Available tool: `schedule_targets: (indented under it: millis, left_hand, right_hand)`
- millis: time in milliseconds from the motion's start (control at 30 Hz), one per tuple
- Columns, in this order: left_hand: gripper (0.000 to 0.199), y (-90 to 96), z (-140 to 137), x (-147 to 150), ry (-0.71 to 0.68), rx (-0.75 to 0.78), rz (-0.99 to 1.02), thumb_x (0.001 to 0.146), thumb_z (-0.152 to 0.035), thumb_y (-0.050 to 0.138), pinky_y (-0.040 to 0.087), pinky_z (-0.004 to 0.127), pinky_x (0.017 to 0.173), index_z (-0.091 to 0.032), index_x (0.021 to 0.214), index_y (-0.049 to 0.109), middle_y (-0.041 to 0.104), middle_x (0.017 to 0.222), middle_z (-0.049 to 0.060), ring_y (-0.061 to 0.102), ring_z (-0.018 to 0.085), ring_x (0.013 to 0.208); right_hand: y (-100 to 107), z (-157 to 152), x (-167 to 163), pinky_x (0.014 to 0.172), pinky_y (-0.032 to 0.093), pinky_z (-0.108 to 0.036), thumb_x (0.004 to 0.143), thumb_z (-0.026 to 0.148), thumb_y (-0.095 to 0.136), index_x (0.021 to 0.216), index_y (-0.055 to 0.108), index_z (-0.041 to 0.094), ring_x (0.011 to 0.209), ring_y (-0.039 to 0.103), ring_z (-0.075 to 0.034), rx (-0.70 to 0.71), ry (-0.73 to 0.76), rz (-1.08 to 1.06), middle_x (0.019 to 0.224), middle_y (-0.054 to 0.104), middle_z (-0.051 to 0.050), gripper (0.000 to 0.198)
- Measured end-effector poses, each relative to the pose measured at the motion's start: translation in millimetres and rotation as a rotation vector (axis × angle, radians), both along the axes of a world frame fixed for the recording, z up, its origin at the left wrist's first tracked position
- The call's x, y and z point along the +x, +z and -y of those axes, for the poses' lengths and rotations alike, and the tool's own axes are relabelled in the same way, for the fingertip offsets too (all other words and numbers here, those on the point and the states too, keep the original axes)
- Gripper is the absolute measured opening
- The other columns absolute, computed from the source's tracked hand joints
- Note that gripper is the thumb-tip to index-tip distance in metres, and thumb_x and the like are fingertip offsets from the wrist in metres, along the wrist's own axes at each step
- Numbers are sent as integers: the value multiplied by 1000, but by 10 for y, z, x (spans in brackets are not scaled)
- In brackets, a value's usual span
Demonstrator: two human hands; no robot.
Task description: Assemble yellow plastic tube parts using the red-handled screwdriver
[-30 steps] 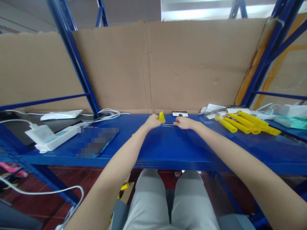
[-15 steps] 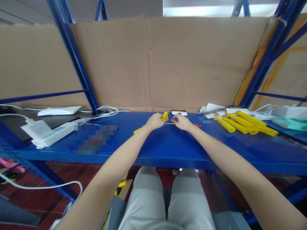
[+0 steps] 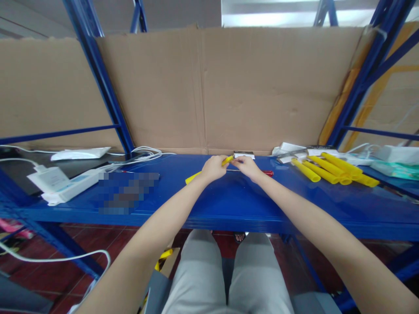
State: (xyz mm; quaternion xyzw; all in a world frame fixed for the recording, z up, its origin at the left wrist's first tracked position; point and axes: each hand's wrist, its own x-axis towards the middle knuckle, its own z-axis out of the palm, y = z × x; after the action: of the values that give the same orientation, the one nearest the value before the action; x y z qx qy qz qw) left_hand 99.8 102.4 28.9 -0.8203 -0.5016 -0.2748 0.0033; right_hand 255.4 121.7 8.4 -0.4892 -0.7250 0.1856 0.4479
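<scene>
My left hand (image 3: 214,168) is closed around a yellow tube (image 3: 193,177). One end of the tube sticks out past the thumb towards the right, and the other shows to the left behind my forearm. Close to the right-hand end, my right hand (image 3: 248,166) is closed in a pinch. What its fingertips hold, if anything, is too small to tell. Beneath the right hand lies a thin metal rod with a red handle (image 3: 268,173), which looks like a screwdriver. A small black-and-white box (image 3: 244,155) sits just behind the hands.
Several yellow tubes (image 3: 327,168) lie in a pile on the right of the blue table (image 3: 235,205). White packets and a green pack (image 3: 396,169) are beyond them. On the left are a white power strip (image 3: 77,183), cables and a blurred-out item (image 3: 131,192). Cardboard (image 3: 229,87) walls the back.
The tube in my left hand has turned, so its near end now points at my right fingers. My two hands have come slightly closer together.
</scene>
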Motion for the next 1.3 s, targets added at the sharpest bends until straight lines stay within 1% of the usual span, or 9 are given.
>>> schedule_targets:
  millis: [133,267,433,567,667,800,1033,1167,1300]
  left_hand:
    - [28,-3,19,7,-8,23,-14,85,-23,52,44,28,81,-18,108,66,68,104,10,61,24,99]
    - [27,-1,23,7,-32,29,-7,84,-22,52,44,27,80,-19,106,67,68,104,9,61,24,99]
    - [25,9,25,10,-44,18,25,84,-22,52,44,25,78,-18,104,67,68,103,8,61,22,98]
    - [24,9,21,13,-46,34,41,84,-22,52,45,26,79,-17,102,68,68,103,9,61,23,97]
    - [25,3,9,11,-75,52,68,83,-21,52,45,26,79,-16,102,67,68,103,9,61,22,97]
    - [26,-4,-10,7,-104,65,107,83,-19,52,45,26,78,-15,103,67,69,101,8,62,20,93]
    - [27,-7,-32,10,-144,71,154,82,-18,51,45,26,78,-13,103,67,70,97,8,62,18,85]
    - [26,3,-33,14,-129,89,170,82,-18,52,45,27,77,-11,102,67,70,95,10,62,18,83]
    - [24,28,-15,9,-82,75,166,82,-18,54,45,26,74,-12,99,68,69,88,8,61,18,79]
  right_hand:
    - [18,54,-25,77,47,-31,74,23,57,74,69,16,81,63,-18,-127,-12,-157,81,71,-5,14]
    - [50,124,-36,74,48,-30,71,23,58,73,67,17,85,62,-18,-257,-8,-303,85,71,-5,10]
    - [72,149,-44,71,49,-29,71,18,59,71,63,18,83,62,-16,-421,88,-561,91,71,-7,4]
    - [93,160,-51,74,49,-29,74,12,55,70,59,18,79,61,-14,-522,158,-679,84,69,-6,8]
    - [107,171,-50,77,49,-29,77,9,51,71,58,18,78,61,-14,-565,196,-736,77,68,-5,14]
    - [119,186,-48,79,49,-29,79,8,49,72,58,18,76,61,-14,-595,230,-803,71,65,-4,16]
    - [164,213,-70,74,50,-24,80,4,48,66,58,18,62,57,-10,-599,218,-891,61,60,-1,22]
    - [152,201,-102,75,51,-25,78,2,51,65,58,17,61,58,-10,-525,217,-940,60,61,-1,21]
    - [88,161,-118,74,51,-26,75,3,57,65,59,15,60,59,-10,-404,258,-893,62,63,-1,16]
